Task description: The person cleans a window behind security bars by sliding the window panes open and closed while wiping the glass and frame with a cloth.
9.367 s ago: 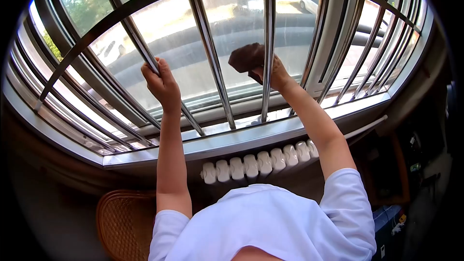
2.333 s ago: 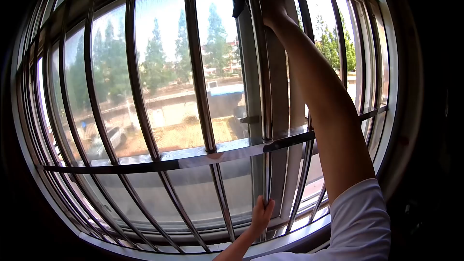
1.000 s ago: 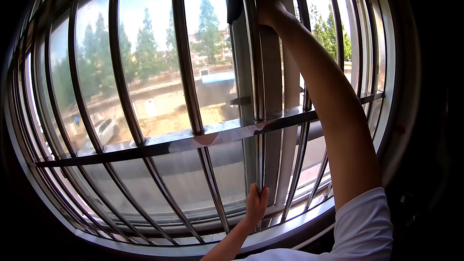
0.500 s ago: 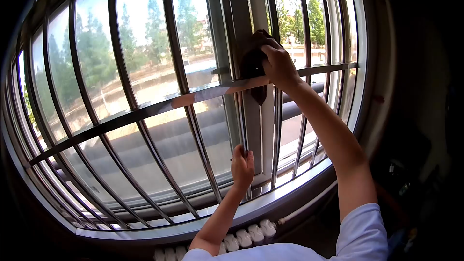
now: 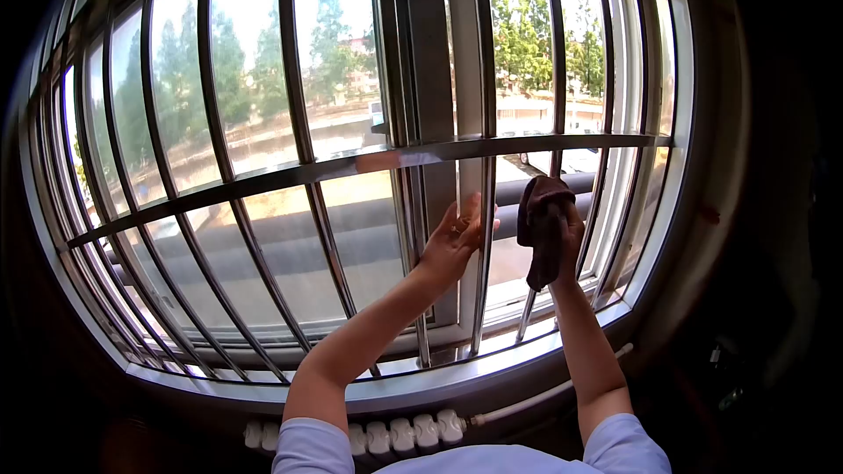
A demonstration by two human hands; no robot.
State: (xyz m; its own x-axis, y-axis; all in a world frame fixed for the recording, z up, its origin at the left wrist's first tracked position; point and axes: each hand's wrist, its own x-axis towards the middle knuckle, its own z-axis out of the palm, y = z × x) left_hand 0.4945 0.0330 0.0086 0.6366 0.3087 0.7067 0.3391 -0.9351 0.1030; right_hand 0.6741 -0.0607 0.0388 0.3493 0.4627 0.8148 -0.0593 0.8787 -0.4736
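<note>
My right hand (image 5: 572, 241) is closed on a dark brown cloth (image 5: 544, 219). The cloth is bunched against an upright metal bar right of the middle, below the crossbar (image 5: 334, 163), with its lower end hanging down. My left hand (image 5: 455, 244), a ring on one finger, is at another upright metal bar (image 5: 482, 298) to the left. Its fingers reach around that bar, and some fingertips show on the far side. Just behind it stands the window frame (image 5: 446, 290).
Shiny upright bars (image 5: 255, 246) span the window in front of the glass (image 5: 351, 237). Below the sill (image 5: 369, 397) is a white radiator (image 5: 399, 434) with a pipe (image 5: 544, 401). Trees (image 5: 518, 31) and thick grey pipes (image 5: 527, 189) show outside.
My right hand has come down with the cloth from above the crossbar to a bar farther right. My left hand has let go of its lower hold and moved up and right to another bar.
</note>
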